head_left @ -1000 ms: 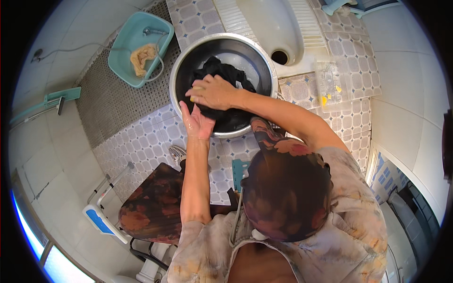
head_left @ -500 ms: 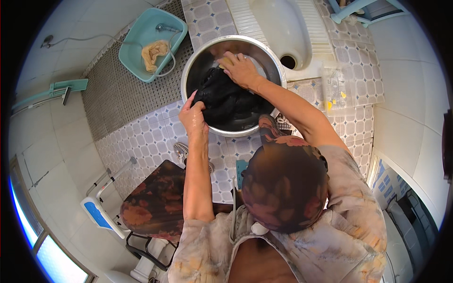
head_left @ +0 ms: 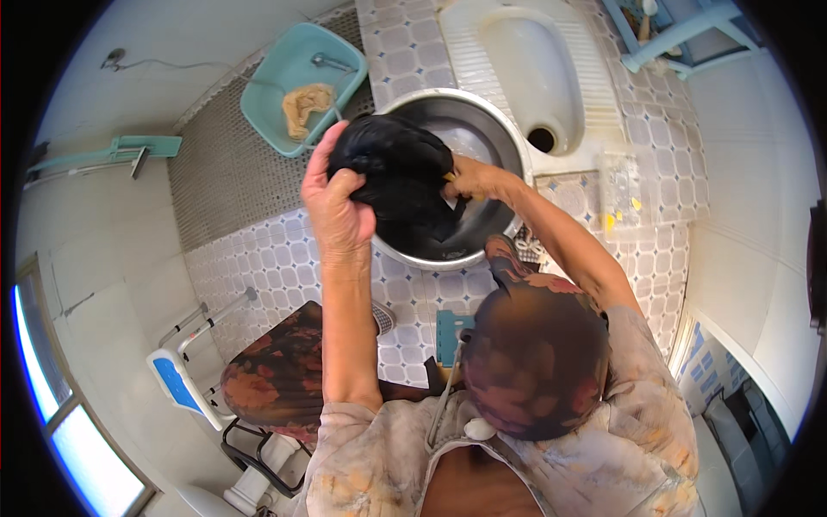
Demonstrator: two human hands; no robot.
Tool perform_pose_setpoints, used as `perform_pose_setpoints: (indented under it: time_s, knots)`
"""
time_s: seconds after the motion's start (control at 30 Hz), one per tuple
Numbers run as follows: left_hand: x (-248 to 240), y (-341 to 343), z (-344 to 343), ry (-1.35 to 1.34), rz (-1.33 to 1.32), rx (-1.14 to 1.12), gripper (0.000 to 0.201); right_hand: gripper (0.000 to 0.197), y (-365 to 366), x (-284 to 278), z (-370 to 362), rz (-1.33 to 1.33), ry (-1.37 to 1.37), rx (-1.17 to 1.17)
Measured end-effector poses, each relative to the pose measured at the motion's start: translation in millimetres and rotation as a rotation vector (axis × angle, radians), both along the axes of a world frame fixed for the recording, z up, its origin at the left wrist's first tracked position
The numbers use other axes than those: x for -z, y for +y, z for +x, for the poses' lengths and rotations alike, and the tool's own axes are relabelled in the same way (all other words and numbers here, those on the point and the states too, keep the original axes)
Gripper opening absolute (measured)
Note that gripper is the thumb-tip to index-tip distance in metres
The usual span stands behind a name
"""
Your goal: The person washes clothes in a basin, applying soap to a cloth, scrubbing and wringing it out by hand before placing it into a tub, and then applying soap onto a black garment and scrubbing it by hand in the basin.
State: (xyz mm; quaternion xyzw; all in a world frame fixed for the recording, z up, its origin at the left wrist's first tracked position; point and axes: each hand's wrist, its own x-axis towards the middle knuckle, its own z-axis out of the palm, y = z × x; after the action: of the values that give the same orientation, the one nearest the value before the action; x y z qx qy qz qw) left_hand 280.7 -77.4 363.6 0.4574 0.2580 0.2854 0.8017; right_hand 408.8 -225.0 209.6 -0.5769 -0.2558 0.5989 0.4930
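My left hand point(head_left: 338, 202) is closed on a soaked black garment point(head_left: 392, 159), lifting part of it over the left rim of a large metal basin point(head_left: 447, 264). The rest of the cloth hangs down into the basin. My right hand point(head_left: 475, 179) is at the cloth's right side, inside the basin, its fingers curled around a yellow soap bar point(head_left: 450, 177). Only a small bit of the bar shows; the garment hides some fingertips. Cloudy water point(head_left: 465, 138) lies in the basin behind the cloth.
A turquoise tub point(head_left: 258, 112) with a beige cloth point(head_left: 306, 108) and a shower head point(head_left: 332, 62) sits back left. A squat toilet point(head_left: 594, 77) is beyond the basin. A clear tray point(head_left: 618, 177) with yellow bits lies at right. My knees flank a teal stool point(head_left: 448, 332).
My left hand has raised the black garment and bunched it toward the basin's left rim. My right hand has moved down and right, from the cloth's top to its right side.
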Motion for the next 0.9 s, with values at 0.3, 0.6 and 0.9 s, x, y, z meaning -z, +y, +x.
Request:
perform_pose_setpoints:
  time_s: [0.3,0.6,0.9]
  knots:
    - [-43.2,-11.3,8.5,-0.207,0.15,0.227,0.056,0.026,6.4,9.0,11.1,0.097,0.315,0.358]
    - [97.5,-32.2,-35.7,0.432,0.474,0.811,0.04,0.036,-22.7,28.8,50.3,-0.364,-0.145,0.365]
    - [134.0,-13.4,-29.0,0.812,1.208,0.065,0.054,0.052,-23.0,-80.6,34.4,-0.477,-1.281,-0.102]
